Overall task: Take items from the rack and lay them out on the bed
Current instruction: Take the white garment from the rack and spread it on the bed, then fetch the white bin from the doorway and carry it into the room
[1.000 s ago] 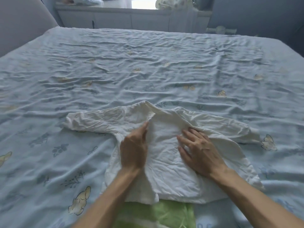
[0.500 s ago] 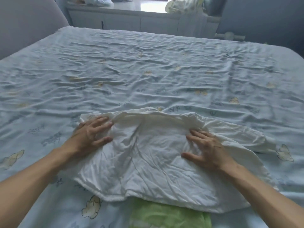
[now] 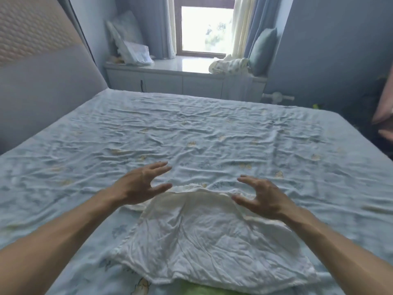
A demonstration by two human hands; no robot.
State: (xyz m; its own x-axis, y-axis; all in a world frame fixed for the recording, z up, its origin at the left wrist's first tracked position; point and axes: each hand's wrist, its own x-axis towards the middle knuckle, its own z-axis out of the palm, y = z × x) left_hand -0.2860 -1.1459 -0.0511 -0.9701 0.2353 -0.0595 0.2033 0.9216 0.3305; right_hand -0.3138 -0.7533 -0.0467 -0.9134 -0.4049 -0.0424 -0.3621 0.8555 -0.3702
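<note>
Lying flat on the near part of the bed (image 3: 191,128) was a white garment (image 3: 204,241), wrinkled, its far edge folded over in a low ridge. Bed sheet: pale blue, creased, printed with small yellow and blue figures. A strip of green cloth (image 3: 204,290) showed at the near edge, under the garment's hem.

Left hand (image 3: 140,184): fingers spread and apart, empty, above the garment's far left corner; whether it touched the cloth could not be told. Right hand (image 3: 261,199): fingers spread and curled, empty, above the garment's far right edge; contact likewise unclear.

Far side of the room: a white window-seat cabinet (image 3: 182,81) under a bright window (image 3: 206,28), with curtains either side. On the seat, a pillow (image 3: 125,33) at left, a bundle of pale cloth (image 3: 229,64) and a teal cushion (image 3: 262,50) at right. Padded headboard (image 3: 38,67) at far left.
</note>
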